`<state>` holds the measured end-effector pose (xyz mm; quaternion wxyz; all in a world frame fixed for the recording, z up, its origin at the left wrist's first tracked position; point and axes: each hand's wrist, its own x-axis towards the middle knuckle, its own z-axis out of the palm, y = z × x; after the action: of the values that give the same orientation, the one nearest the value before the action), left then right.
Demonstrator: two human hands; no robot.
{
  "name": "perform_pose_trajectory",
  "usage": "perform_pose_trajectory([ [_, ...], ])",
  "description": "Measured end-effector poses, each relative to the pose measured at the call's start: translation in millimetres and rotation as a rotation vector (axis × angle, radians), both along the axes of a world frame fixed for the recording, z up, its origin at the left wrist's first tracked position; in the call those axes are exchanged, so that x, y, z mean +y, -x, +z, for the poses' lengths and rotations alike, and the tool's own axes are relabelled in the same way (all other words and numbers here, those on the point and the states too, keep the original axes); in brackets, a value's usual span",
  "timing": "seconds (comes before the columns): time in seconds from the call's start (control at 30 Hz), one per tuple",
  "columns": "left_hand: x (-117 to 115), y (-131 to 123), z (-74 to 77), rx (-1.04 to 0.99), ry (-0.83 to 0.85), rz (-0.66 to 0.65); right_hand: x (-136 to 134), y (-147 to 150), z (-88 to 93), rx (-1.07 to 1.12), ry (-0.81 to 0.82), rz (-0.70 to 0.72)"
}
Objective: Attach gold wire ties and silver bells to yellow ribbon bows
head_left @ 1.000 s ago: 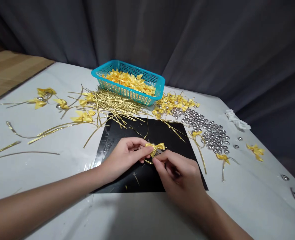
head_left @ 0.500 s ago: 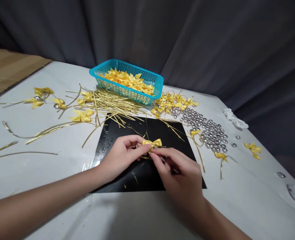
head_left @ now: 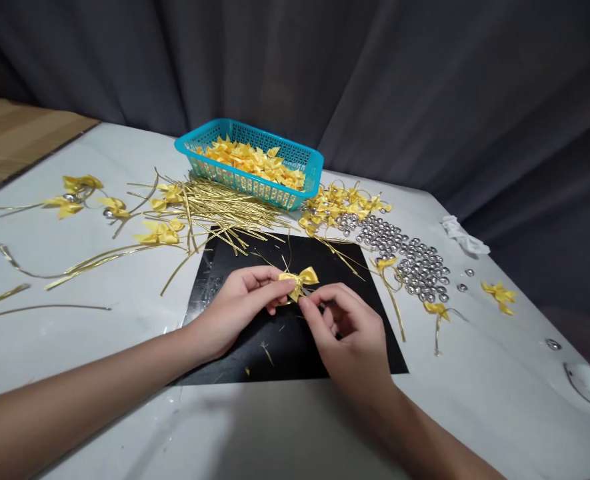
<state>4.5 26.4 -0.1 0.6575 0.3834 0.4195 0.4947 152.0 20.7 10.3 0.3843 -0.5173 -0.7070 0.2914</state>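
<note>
Over a black mat point(head_left: 295, 353), my left hand point(head_left: 242, 303) pinches a yellow ribbon bow point(head_left: 305, 276) between thumb and fingers. My right hand point(head_left: 352, 327) is closed just to the right of the bow, thumb and forefinger pressed together on what looks like a thin gold cord at the bow's lower edge. Part of the bow's middle is covered by my left thumb. Thin cord ends stick up behind the bow.
Behind the mat, a blue basket point(head_left: 255, 175) holds yellow bows, with gold cords point(head_left: 229, 207) piled before it. Finished-looking bows with cords point(head_left: 342, 203) and many silver rings point(head_left: 417, 260) lie to the right. More bows point(head_left: 159, 231) lie left. A white cloth strip point(head_left: 465, 235) is near the right edge.
My right fingers have shifted slightly around the bow's lower edge, and more of the bow shows between my hands. The whole view has moved a little.
</note>
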Motion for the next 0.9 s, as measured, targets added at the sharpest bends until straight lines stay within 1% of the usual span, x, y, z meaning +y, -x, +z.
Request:
perform_pose_trajectory([
  [0.17,0.6,0.3,-1.1,-0.010,0.018,0.022,4.3,-3.9,2.0,0.017,0.085,-0.013],
  [0.27,0.4,0.0,-1.2,-0.005,0.017,0.030,4.4,-8.2,5.8,0.027,0.072,0.022],
  [0.33,0.2,-0.3,-0.8,0.003,0.017,0.032,2.7,-11.3,9.6,0.041,-0.024,0.115],
  [0.4,0.2,-0.5,-0.5,0.003,0.013,0.021,0.2,-13.4,12.5,0.037,-0.143,0.273],
  [0.43,0.4,-0.6,-0.6,-0.003,0.011,0.014,-1.0,-13.5,13.2,0.042,-0.171,0.335],
  [0.47,0.7,-0.5,-0.9,-0.014,0.011,0.010,-1.9,-13.0,13.1,0.066,-0.160,0.345],
  [0.5,1.0,-0.4,-1.4,-0.028,0.014,0.008,-2.5,-11.8,12.3,0.111,-0.102,0.301],
  [0.53,1.3,-0.1,-1.9,-0.044,0.020,0.008,-2.6,-9.9,10.9,0.168,-0.003,0.228],
  [0.6,1.6,0.6,-3.0,-0.077,0.035,0.006,-2.1,-5.3,7.2,0.243,0.241,0.091],
  [0.63,1.5,1.0,-3.4,-0.092,0.039,0.004,-1.6,-3.1,5.3,0.242,0.337,0.062],
  [0.67,1.4,1.5,-3.7,-0.103,0.041,-0.001,-1.1,-1.2,3.6,0.217,0.393,0.061],
  [0.7,1.1,1.8,-3.8,-0.112,0.040,-0.004,-0.7,0.1,2.2,0.186,0.399,0.073],
  [0.73,0.8,2.2,-3.9,-0.118,0.036,-0.006,-0.4,0.9,1.2,0.162,0.366,0.078],
  [0.9,0.5,2.3,-4.2,-0.136,0.034,-0.021,-0.2,-1.3,-0.5,0.159,0.109,0.040],
])
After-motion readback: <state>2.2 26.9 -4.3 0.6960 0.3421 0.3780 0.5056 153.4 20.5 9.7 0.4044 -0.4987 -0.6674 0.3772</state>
